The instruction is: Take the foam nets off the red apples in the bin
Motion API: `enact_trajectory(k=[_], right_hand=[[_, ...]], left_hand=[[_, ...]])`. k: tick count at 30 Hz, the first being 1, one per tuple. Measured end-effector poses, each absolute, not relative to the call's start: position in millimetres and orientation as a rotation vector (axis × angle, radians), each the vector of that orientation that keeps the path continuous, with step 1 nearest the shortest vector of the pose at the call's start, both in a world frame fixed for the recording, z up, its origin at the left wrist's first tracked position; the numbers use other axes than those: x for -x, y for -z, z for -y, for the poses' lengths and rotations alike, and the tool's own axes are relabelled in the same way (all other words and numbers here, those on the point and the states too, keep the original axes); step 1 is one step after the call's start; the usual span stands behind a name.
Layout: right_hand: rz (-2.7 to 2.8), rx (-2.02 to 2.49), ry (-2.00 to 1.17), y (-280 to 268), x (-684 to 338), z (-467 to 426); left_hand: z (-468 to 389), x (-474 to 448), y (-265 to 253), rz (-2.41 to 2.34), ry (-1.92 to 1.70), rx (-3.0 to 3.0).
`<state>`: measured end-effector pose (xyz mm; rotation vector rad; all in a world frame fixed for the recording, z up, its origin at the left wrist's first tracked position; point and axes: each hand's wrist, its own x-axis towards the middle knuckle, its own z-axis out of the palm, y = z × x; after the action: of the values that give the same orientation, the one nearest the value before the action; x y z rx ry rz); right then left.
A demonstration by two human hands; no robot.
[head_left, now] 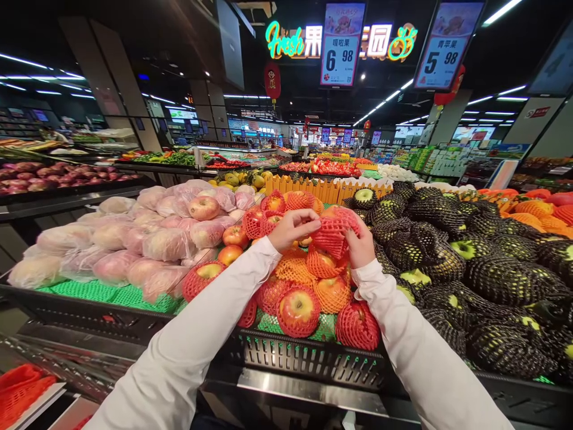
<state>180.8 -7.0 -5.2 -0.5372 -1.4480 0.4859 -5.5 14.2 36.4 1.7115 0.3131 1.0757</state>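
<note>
Over the middle of the apple display, both hands meet at a red foam fruit net (331,232). My left hand (290,229) has its thumb and fingertips pinched at the net's left edge. On the other side my right hand (362,246) is closed around the net's right edge. Whether an apple sits inside the net cannot be made out. Just below it are red apples in red and orange nets, one of them a netted apple (298,310) with its top facing me. They lie on green matting in a black slotted crate (308,358).
Plastic-wrapped pale pink fruit (168,243) is piled on the left. Green fruit in black nets (514,269) fills the right side. A low orange picket fence (308,190) runs behind the apples. Price signs (342,45) hang overhead. Red nets (22,391) lie at lower left.
</note>
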Motion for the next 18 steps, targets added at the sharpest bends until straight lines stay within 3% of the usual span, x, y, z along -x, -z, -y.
enact_trajectory(k=[13, 18], right_hand=[[1.562, 0.477, -0.79, 1, -166, 21], [1.58, 0.482, -0.751, -2, -164, 24]], left_hand=[[-24, 1, -37, -0.473, -1.454, -1.481], [-25, 0, -37, -0.624, -1.375, -1.445]])
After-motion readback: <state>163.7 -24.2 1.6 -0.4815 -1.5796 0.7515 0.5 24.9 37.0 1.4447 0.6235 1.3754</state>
